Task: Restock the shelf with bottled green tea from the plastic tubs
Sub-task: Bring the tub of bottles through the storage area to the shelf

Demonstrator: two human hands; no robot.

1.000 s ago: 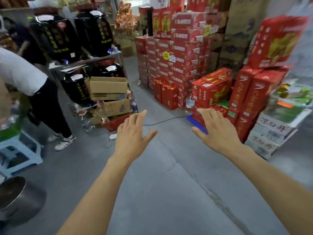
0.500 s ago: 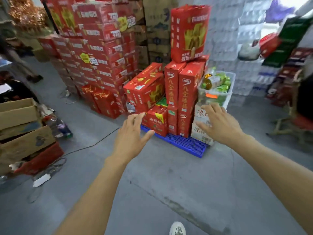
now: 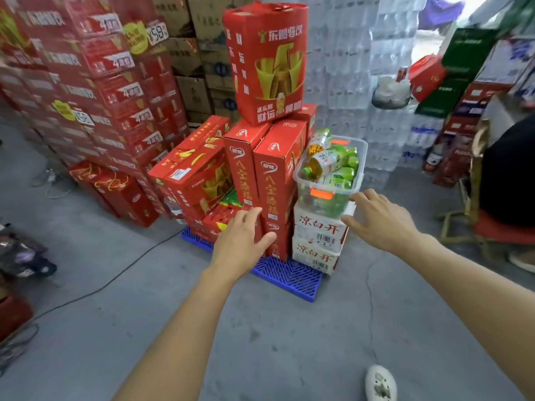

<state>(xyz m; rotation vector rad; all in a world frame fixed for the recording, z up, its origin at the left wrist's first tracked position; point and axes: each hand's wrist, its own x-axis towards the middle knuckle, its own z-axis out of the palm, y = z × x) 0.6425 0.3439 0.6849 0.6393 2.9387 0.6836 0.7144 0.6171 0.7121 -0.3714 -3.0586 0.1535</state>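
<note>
Head view: nearest, at the bottom right, the toe of a white shoe (image 3: 380,383) stands on the grey concrete floor (image 3: 86,328). Both bare forearms reach forward over it. The left hand (image 3: 241,241) is released, fingers straight and together, thumb out to the right, holding nothing; it shows in front of the low red cartons. The right hand (image 3: 382,219) is also released, fingers spread and relaxed, empty, its fingertips near the right near corner of the clear plastic tub (image 3: 327,198); whether they touch it I cannot tell. The tub, with an orange latch on its near rim, sits on two stacked white cartons (image 3: 317,241) at the right end of a blue pallet (image 3: 289,277). Inside lie bottles of green tea (image 3: 333,164), heaped on their sides with green labels and caps. Just left of the tub stand upright red cartons (image 3: 275,169), a taller red box (image 3: 266,62) tilted on top. Farther left rises a wall of red cases (image 3: 95,91); behind the tub, stacked shrink-wrapped water packs (image 3: 347,62)
</note>
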